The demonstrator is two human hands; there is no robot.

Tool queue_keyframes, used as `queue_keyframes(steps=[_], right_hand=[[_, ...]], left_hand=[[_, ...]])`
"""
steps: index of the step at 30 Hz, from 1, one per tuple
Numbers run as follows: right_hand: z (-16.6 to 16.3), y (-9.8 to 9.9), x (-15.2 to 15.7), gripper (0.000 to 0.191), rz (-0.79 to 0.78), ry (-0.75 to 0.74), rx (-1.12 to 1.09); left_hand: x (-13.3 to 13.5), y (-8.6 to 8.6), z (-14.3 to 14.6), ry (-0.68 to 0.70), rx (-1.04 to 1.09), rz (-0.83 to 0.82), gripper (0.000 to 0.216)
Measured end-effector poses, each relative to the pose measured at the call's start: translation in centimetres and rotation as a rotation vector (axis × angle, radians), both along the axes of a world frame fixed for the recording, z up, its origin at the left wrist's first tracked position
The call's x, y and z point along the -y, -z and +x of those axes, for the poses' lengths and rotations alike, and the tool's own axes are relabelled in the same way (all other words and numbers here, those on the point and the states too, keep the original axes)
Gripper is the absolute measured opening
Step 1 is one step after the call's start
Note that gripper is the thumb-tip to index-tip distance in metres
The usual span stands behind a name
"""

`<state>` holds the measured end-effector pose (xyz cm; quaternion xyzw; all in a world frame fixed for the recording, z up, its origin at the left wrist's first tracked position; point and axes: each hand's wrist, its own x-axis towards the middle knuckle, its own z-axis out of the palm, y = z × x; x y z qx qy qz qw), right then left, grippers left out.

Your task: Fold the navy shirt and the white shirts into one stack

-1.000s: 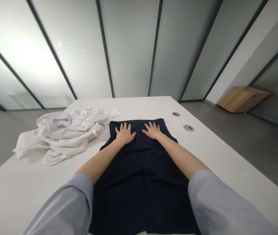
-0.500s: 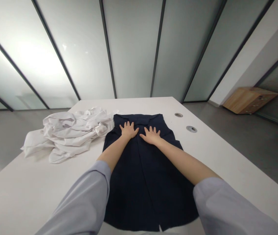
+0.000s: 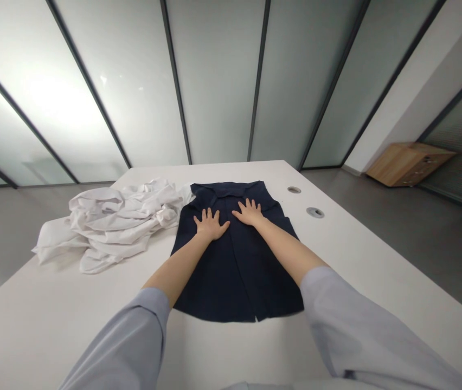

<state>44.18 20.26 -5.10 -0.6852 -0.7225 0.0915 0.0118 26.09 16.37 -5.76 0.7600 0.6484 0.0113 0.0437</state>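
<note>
White cloth heap [image 3: 113,225] beside navy garment [image 3: 223,276]

No readable text — no labels, brands, numbers, signs

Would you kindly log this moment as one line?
left hand: spread on navy garment | right hand: likewise | white cloth: heaped at left

left hand [image 3: 211,225], right hand [image 3: 249,213] | spread on navy garment [image 3: 231,281] | white cloth [image 3: 119,219] beside
</note>
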Motion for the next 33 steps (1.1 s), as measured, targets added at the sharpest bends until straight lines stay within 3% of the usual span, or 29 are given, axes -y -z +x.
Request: queue_keyframes(steps=[8,11,14,17,25,33], right_hand=[[2.8,-0.6,4.9,0.071,0.017,0.052,0.063],[4.1,-1.0,6.3,0.064,0.079,0.075,0.065],[4.7,-1.4,6.6,0.063,0.116,0.095,0.068],[4.7,-2.0,5.7,0.067,0.079,0.102,0.073],[4.0,-2.2,2.6,0.063,0.022,0.082,0.036],[4.4,0.7,5.3,0.075,0.020,0.120,0.042]], left_hand=[[-2.4,-0.1,-0.7,0.031,0.022,-0.004,0.081],[-1.9,-0.2,-0.8,0.043,0.031,0.083,0.076],[-0.8,-0.3,-0.7,0.099,0.041,0.221,0.056],[0.4,-0.4,-0.6,0.133,0.042,0.214,0.045],[1.2,0.0,-1.6,0.161,0.027,0.065,0.068],[0.9,-0.1,-1.8,0.125,0.015,-0.016,0.079]])
